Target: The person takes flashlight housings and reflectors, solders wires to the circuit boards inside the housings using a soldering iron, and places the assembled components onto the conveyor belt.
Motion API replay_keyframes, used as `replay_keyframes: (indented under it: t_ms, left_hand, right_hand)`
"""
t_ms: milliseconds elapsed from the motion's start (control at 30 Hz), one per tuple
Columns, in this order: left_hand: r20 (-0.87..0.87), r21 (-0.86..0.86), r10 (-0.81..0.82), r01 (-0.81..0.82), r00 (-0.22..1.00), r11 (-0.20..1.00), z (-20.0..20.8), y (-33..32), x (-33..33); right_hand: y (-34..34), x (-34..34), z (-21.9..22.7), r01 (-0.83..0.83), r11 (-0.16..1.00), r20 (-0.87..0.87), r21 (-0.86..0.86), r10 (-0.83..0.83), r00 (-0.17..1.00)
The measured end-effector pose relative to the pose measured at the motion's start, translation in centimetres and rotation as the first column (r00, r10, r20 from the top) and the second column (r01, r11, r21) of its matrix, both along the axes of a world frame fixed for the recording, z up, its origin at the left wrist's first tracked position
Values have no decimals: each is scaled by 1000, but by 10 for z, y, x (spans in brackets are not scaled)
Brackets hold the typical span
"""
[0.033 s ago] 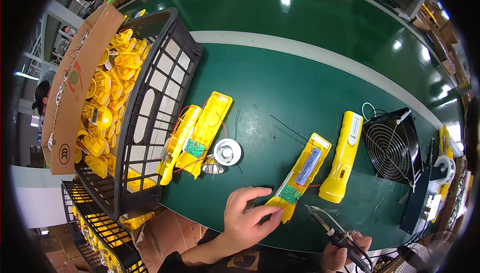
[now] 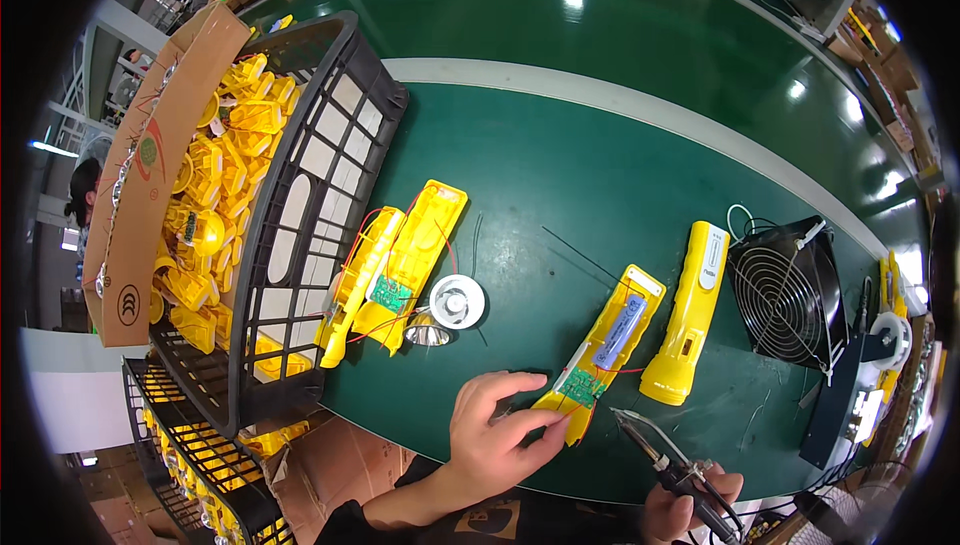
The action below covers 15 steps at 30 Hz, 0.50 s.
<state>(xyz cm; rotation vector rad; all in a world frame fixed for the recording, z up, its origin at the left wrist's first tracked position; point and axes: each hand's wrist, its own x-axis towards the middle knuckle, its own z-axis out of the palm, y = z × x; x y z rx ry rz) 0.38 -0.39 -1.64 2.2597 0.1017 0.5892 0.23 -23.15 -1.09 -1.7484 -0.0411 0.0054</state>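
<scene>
At the front of the green bench, my left hand [image 2: 508,437] pinches thumb and finger together on what looks like a thin wire, beside the lower end of an open yellow flashlight half-shell [image 2: 628,317]. In that shell lie a blue-grey battery [image 2: 621,330] and a green circuit board [image 2: 580,388]. My right hand [image 2: 690,505] grips a soldering iron [image 2: 672,470] by its dark handle; its tip points up and left, apart from the board. A closed yellow flashlight [image 2: 690,310] lies to the right, with a red wire running from the half-shell toward its wide end.
Left of my hands lie more opened flashlight parts [image 2: 425,235], a white ring-shaped part [image 2: 457,302] and a shiny reflector [image 2: 428,330]. A black crate [image 2: 345,30] filled with yellow parts borders the left side. A black fan [image 2: 785,295] stands at the right.
</scene>
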Motion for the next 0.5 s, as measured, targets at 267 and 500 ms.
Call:
replay_keyframes:
  t_ms: [267,500]
  left_hand:
    - [26,11,28,-29,999,1000,-2,-2,3]
    - [36,2,41,-41,999,999,-4,-1,3]
  right_hand:
    - [5,1,-17,-40,999,13,-1,40,999]
    - [12,8,-8,-94,995,-3,-37,94,996]
